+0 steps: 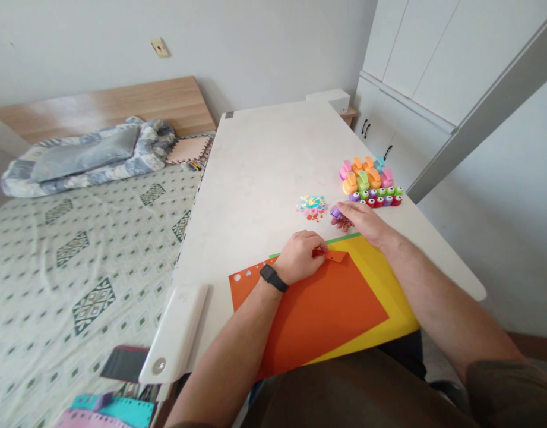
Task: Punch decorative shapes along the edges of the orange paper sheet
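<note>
My left hand (302, 255), with a black watch at the wrist, pinches the far edge of an orange sheet of paper (326, 309). That edge has a row of punched holes at its left and is bent up near my fingers. A purple craft punch (336, 212) is in my right hand (356, 219), held low over the table just beyond the paper. Under the orange sheet lies a yellow sheet (389, 297), and a green edge (344, 238) shows behind it. Left of the punch is a small pile of coloured paper cut-outs (312, 205).
Larger craft punches (363, 178) and rows of small ones (384, 199) stand at the right of the white table (255, 166). A long white device (177, 333) lies on the near left edge. A bed (122, 238) adjoins on the left, and cabinets (407, 89) stand at the right.
</note>
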A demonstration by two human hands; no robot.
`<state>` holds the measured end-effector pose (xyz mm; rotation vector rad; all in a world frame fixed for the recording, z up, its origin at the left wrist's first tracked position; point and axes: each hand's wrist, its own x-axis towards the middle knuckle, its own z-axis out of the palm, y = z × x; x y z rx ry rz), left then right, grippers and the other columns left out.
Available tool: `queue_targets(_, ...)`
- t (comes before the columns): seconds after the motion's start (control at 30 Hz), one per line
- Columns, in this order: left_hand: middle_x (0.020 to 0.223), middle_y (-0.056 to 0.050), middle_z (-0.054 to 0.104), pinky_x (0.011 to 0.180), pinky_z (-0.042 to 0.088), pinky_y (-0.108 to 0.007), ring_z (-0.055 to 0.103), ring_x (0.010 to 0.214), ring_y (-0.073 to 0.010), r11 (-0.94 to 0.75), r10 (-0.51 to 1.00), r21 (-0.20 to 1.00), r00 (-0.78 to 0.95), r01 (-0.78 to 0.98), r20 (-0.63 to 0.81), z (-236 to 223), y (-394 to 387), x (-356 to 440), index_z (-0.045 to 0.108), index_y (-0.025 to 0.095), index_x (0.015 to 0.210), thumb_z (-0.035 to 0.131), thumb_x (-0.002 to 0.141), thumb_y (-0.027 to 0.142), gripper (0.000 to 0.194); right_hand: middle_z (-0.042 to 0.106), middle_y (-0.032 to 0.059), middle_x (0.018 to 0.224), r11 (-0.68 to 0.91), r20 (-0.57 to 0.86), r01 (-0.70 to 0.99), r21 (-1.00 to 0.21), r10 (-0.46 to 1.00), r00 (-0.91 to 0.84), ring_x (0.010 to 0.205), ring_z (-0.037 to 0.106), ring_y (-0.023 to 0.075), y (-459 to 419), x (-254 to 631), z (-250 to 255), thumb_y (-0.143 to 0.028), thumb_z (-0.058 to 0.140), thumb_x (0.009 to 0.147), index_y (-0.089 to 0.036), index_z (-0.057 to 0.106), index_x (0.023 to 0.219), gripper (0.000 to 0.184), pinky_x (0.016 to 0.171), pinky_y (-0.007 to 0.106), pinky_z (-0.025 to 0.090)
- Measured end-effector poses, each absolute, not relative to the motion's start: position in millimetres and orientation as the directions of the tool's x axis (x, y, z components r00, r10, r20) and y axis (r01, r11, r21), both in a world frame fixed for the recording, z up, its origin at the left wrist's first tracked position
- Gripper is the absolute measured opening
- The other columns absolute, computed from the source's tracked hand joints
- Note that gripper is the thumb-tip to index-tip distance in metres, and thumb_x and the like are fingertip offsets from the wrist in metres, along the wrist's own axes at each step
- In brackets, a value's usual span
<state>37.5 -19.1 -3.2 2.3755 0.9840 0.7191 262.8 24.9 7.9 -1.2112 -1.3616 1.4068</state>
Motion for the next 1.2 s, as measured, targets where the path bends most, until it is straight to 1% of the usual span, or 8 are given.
queue_targets(0.27, 0.090, -0.005, 0.074, 0.087, 0.054, -0.035, 0.067, 0.088, -0.0204, -0.623, 0.750, 0.586, 0.610, 0.519, 0.258, 0.2, -20.0, 37.2, 0.070, 0.021, 0.086, 0.062, 0.073, 0.003, 0.023, 0.075, 0.0085, 0.086, -0.075, -0.090, 0.073, -0.995, 0.970, -0.228, 0.068, 0.063, 0.0152, 24.3, 262.9, 9.0, -0.069, 0.067, 0.089, -0.018, 0.071, 0.093, 0.051, 0.055, 0.024, 0.048)
queue_targets(0.53, 0.088, -0.005, 0.073, 0.085, 0.053, -0.034, 0.066, 0.085, -0.0194, -0.630, 0.743, 0.589, 0.612, 0.506, 0.269, 1.4, -20.8, 37.7, 0.069, 0.020, 0.086, 0.067, 0.078, 0.009, 0.013, 0.075, 0.0085, 0.086, -0.061, -0.080, 0.086, -0.994, 0.969, -0.233, 0.069, 0.063, 0.0157, 24.1, 263.2, 9.4, -0.070, 0.065, 0.090, -0.018, 0.071, 0.095, 0.052, 0.055, 0.024, 0.048)
queue_targets(0.6, 0.088, -0.005, 0.073, 0.084, 0.053, -0.034, 0.066, 0.084, -0.0191, -0.628, 0.746, 0.594, 0.605, 0.502, 0.278, 1.4, -21.2, 37.9, 0.069, 0.020, 0.086, 0.070, 0.081, 0.013, 0.008, 0.075, 0.0086, 0.086, -0.060, -0.079, 0.087, -0.994, 0.969, -0.234, 0.068, 0.063, 0.0155, 24.1, 263.1, 9.3, -0.069, 0.065, 0.090, -0.018, 0.071, 0.095, 0.052, 0.055, 0.024, 0.048)
queue_targets(0.67, 0.088, -0.005, 0.073, 0.084, 0.053, -0.034, 0.066, 0.085, -0.0194, -0.618, 0.759, 0.599, 0.585, 0.509, 0.285, 0.6, -21.5, 38.1, 0.069, 0.020, 0.088, 0.070, 0.088, 0.022, 0.003, 0.075, 0.0086, 0.086, -0.060, -0.079, 0.085, -0.995, 0.970, -0.232, 0.068, 0.063, 0.0154, 24.2, 262.9, 9.0, -0.069, 0.065, 0.090, -0.018, 0.071, 0.094, 0.052, 0.055, 0.024, 0.048)
queue_targets(0.73, 0.091, -0.006, 0.073, 0.086, 0.053, -0.035, 0.067, 0.088, -0.0200, -0.605, 0.774, 0.598, 0.564, 0.525, 0.288, -0.6, -21.6, 38.3, 0.069, 0.020, 0.093, 0.067, 0.093, 0.028, 0.009, 0.076, 0.0085, 0.086, -0.062, -0.080, 0.083, -0.995, 0.971, -0.225, 0.068, 0.063, 0.0152, 24.3, 262.9, 8.4, -0.070, 0.066, 0.089, -0.019, 0.071, 0.094, 0.052, 0.055, 0.024, 0.048)
queue_targets(0.83, 0.097, -0.006, 0.074, 0.088, 0.053, -0.035, 0.067, 0.092, -0.0203, -0.588, 0.792, 0.596, 0.539, 0.547, 0.287, -2.4, -21.7, 38.6, 0.068, 0.020, 0.101, 0.061, 0.097, 0.026, 0.009, 0.076, 0.0085, 0.086, -0.065, -0.081, 0.083, -0.994, 0.974, -0.212, 0.068, 0.064, 0.0155, 24.8, 263.4, 7.1, -0.069, 0.066, 0.089, -0.019, 0.071, 0.094, 0.051, 0.056, 0.025, 0.049)
queue_targets(0.93, 0.101, -0.006, 0.075, 0.089, 0.054, -0.035, 0.068, 0.094, -0.0203, -0.563, 0.812, 0.604, 0.511, 0.563, 0.281, -3.4, -21.5, 38.6, 0.065, 0.021, 0.109, 0.061, 0.098, 0.025, 0.013, 0.076, 0.0086, 0.086, -0.063, -0.079, 0.081, -0.995, 0.974, -0.212, 0.069, 0.064, 0.0158, 25.5, 264.2, 5.7, -0.069, 0.065, 0.090, -0.019, 0.071, 0.094, 0.051, 0.056, 0.025, 0.049)
queue_targets(1.2, 0.099, -0.005, 0.075, 0.087, 0.055, -0.033, 0.069, 0.092, -0.0192, -0.548, 0.823, 0.615, 0.498, 0.567, 0.274, -6.1, -20.3, 38.4, 0.065, 0.021, 0.106, 0.061, 0.098, 0.028, 0.011, 0.075, 0.0083, 0.082, -0.090, -0.097, 0.043, -0.995, 0.973, -0.211, 0.066, 0.064, 0.0154, 26.6, 262.8, 6.9, -0.072, 0.064, 0.089, -0.019, 0.069, 0.088, 0.053, 0.054, 0.024, 0.049)
